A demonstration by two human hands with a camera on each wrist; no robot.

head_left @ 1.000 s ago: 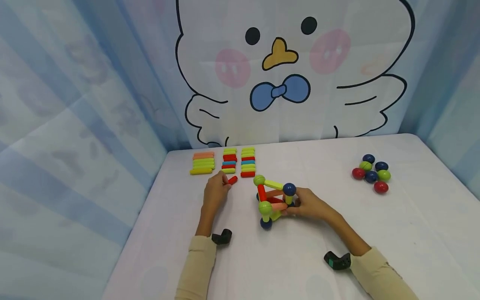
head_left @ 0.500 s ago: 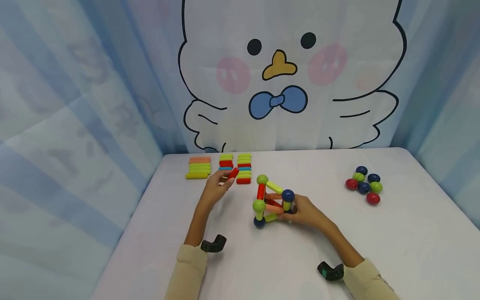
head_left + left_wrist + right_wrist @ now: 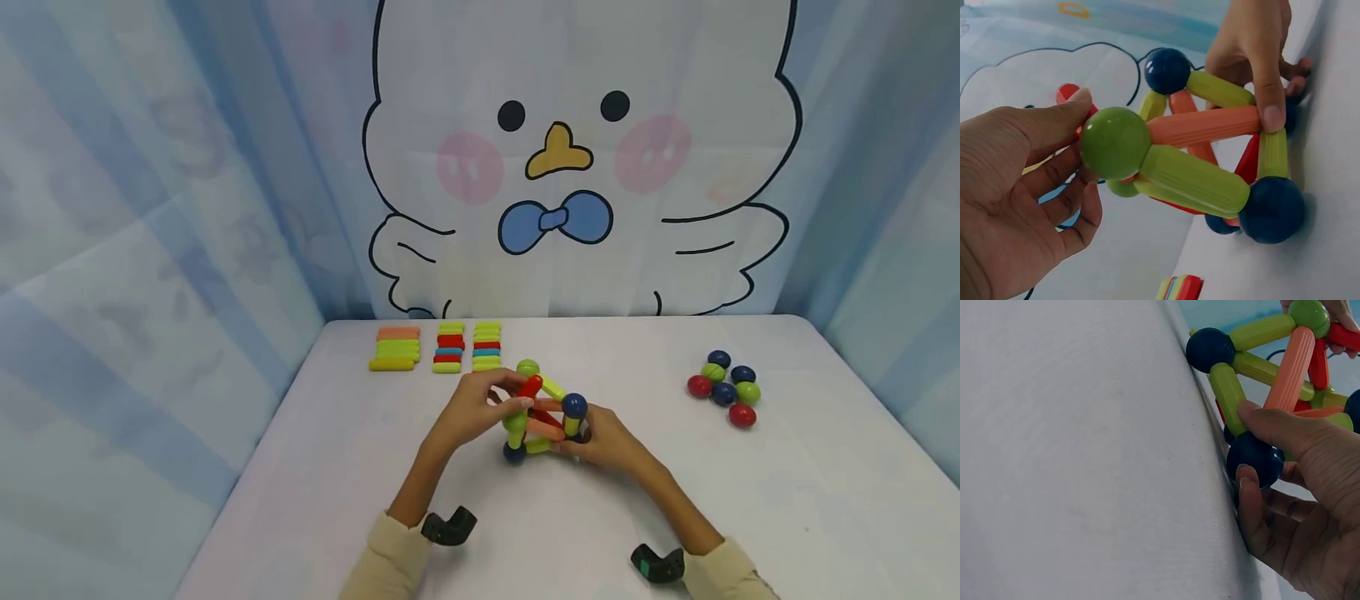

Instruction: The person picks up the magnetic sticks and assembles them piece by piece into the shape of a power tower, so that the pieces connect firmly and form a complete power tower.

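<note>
A frame of coloured rods and balls (image 3: 1197, 181) stands on the table, with green balls on top and dark blue balls at its base. My left hand (image 3: 476, 408) pinches a red rod (image 3: 531, 387) between thumb and fingers, right at a green ball (image 3: 1115, 144) on the frame's upper left corner. In the right wrist view, that red rod (image 3: 1344, 337) meets the green ball (image 3: 1309, 317). My right hand (image 3: 607, 437) grips a lower dark blue ball (image 3: 1255, 459) at the frame's right side, its thumb on a yellow-green rod (image 3: 1229, 397).
Behind the frame to the left lie rows of loose rods: a yellow-green and orange group (image 3: 395, 348), and two mixed rows, one of short rods (image 3: 448, 347) and another (image 3: 487, 346). Loose blue, green and red balls (image 3: 723, 394) cluster at the right. A printed curtain (image 3: 555, 283) hangs behind the table.
My left hand has lifted the red rod from beside the rod rows and carried it right to the frame's top corner. My right hand keeps its grip. The head view has tilted up.
</note>
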